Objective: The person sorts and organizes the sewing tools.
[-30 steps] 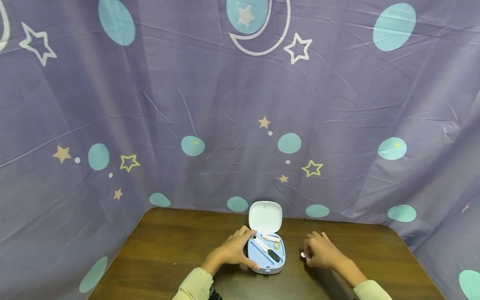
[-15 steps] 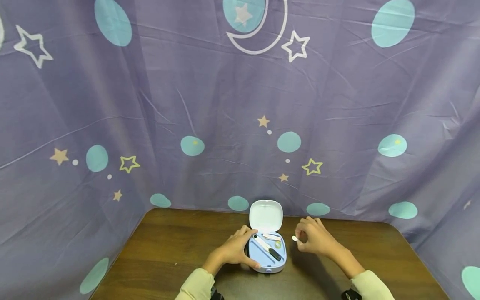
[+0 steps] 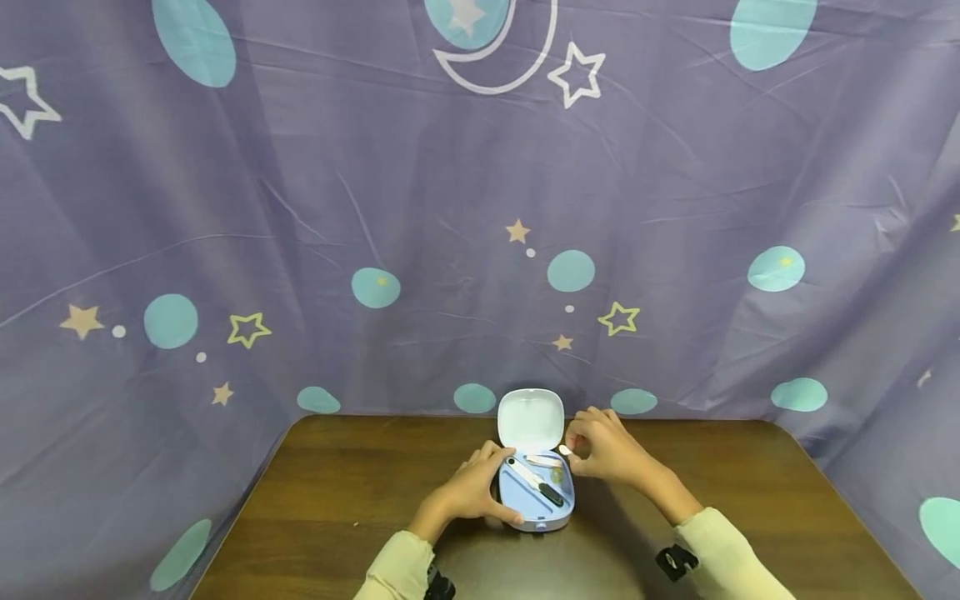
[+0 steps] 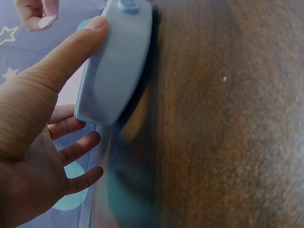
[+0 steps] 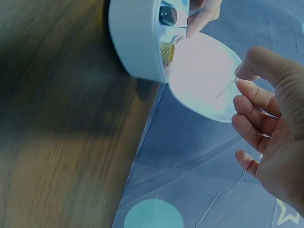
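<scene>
A small blue sewing box (image 3: 522, 498) stands on the table with its white lid (image 3: 530, 421) raised. My left hand (image 3: 467, 493) grips its left side, the thumb at the front edge (image 4: 102, 57) and fingertips behind. Just beyond the box's right rim, my right hand (image 3: 609, 450) pinches a needle threader (image 3: 565, 451) between thumb and index finger. Its thin wire loop (image 5: 227, 89) shows against the lid in the right wrist view; the other fingers are loosely bent. Inside the box lie a white tool with a black handle (image 3: 551, 494), a pale strip (image 3: 543, 460) and a gold thimble (image 5: 166, 51).
The brown wooden table (image 3: 352, 483) extends to both sides of the box. A purple curtain (image 3: 420, 350) with stars and dots hangs along the table's far edge, close behind the lid.
My right hand has lifted the needle threader off the table and carried it left and away from me to the box's right rim. My left hand keeps its grip on the box.
</scene>
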Motion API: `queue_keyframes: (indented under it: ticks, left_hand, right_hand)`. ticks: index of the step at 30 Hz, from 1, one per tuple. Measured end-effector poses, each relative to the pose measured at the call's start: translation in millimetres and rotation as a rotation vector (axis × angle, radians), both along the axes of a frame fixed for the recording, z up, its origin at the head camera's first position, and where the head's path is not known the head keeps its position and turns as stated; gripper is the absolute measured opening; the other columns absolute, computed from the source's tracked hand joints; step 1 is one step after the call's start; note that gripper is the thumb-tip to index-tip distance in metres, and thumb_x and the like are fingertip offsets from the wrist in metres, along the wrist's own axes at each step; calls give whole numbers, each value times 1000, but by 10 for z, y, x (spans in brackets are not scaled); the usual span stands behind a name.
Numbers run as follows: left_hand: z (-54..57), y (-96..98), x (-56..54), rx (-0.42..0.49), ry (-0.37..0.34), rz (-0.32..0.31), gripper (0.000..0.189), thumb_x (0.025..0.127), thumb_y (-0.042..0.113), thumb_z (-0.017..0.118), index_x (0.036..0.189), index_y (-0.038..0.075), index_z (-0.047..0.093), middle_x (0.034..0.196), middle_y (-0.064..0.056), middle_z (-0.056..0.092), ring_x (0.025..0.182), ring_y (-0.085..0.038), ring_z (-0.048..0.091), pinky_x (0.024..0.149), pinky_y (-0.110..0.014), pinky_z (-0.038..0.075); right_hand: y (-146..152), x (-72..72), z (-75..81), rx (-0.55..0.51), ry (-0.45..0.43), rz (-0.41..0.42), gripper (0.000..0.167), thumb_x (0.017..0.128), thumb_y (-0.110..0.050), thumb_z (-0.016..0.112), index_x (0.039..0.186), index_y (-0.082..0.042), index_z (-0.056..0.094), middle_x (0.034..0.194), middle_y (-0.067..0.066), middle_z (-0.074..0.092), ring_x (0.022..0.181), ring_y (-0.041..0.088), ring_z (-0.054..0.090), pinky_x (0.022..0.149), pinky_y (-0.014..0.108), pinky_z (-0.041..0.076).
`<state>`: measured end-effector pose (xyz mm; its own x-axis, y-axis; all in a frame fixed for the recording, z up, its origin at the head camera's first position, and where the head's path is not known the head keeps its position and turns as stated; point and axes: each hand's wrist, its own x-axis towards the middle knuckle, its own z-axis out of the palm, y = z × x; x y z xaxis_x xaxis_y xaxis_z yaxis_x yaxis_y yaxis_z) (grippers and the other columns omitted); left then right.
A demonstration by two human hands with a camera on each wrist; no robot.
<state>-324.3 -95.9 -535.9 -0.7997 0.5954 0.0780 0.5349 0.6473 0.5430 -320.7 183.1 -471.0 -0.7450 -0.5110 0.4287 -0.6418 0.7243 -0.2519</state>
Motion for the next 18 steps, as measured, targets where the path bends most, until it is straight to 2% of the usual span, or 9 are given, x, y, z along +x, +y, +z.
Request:
queue_keyframes:
  ticks: [5,12,18]
  left_hand:
    - [-32,-2,-13,-5,2,-4,108,68,55,90,154,9,41,131,-3,48,121,-21,47,98,-44,43]
    - [-12,-8,-16,-1,-11,6,109,69,58,88,154,10,41,131,-1,47,121,-19,47,99,-43,43]
    - [-9,-3,-8,-4,-12,1,109,69,58,88,154,8,41,131,-2,47,120,-19,47,99,-45,43]
  right_hand:
    - [-109,-16,39,0,3,8,22,67,-16,82,74,-20,61,72,-13,48,76,5,38,80,34,30]
    - [-260,-14,102,5,-67,41,18,71,-16,80,75,-18,62,72,-6,52,77,6,38,80,34,28]
    - [-396,6,58,44,-53,63,15,70,-16,78,75,-18,64,72,-5,54,76,5,38,82,34,30]
